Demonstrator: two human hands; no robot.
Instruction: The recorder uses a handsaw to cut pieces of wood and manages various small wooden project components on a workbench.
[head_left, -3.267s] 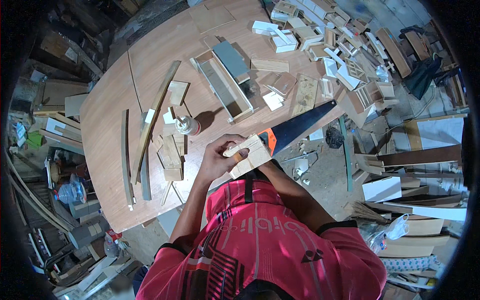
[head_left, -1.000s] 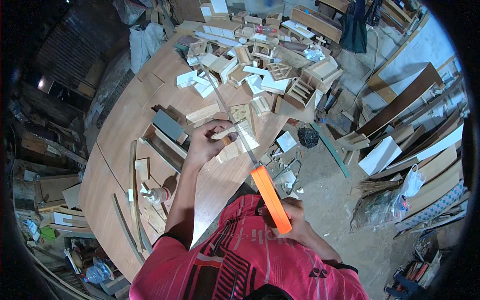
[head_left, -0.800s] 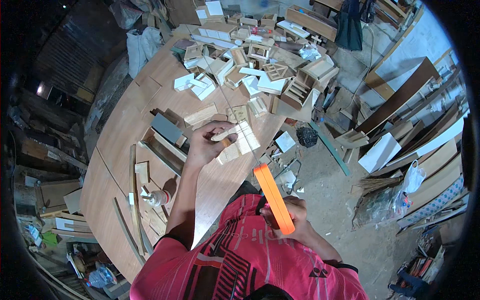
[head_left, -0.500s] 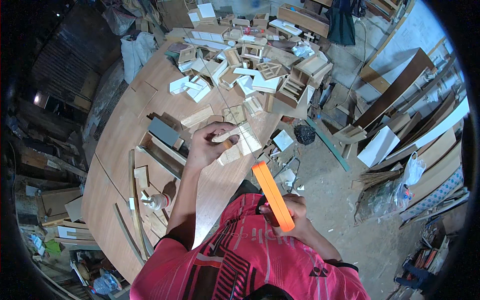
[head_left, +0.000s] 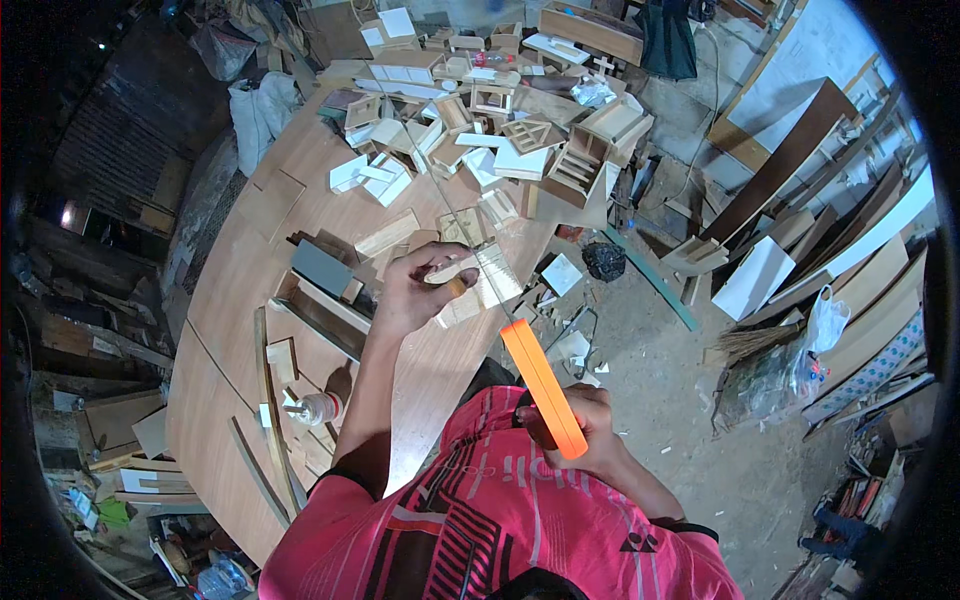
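Note:
My right hand [head_left: 590, 428], close to my pink shirt, is wrapped round the orange handle of a handsaw [head_left: 543, 388]. The saw's long thin blade is seen nearly edge-on, slanting away over the table to the far left. It passes across a small pale block of wood [head_left: 496, 276] near the table's right edge. Closed on this block from the left is my left hand [head_left: 412, 293], thumb and fingers just beside the blade. Whether the teeth are inside the wood cannot be made out.
Small wooden boxes and frames [head_left: 490, 150] crowd the table's far end. A grey-topped box [head_left: 325, 268], a glue-like bottle [head_left: 318, 407] and wood strips [head_left: 268, 400] lie left of my left arm. Offcuts [head_left: 562, 275] litter the floor; boards [head_left: 780, 150] lean at right.
The view has shifted slightly, so the surroundings sit a little further left. Both hands keep their grips, and the saw lies across the block almost as before.

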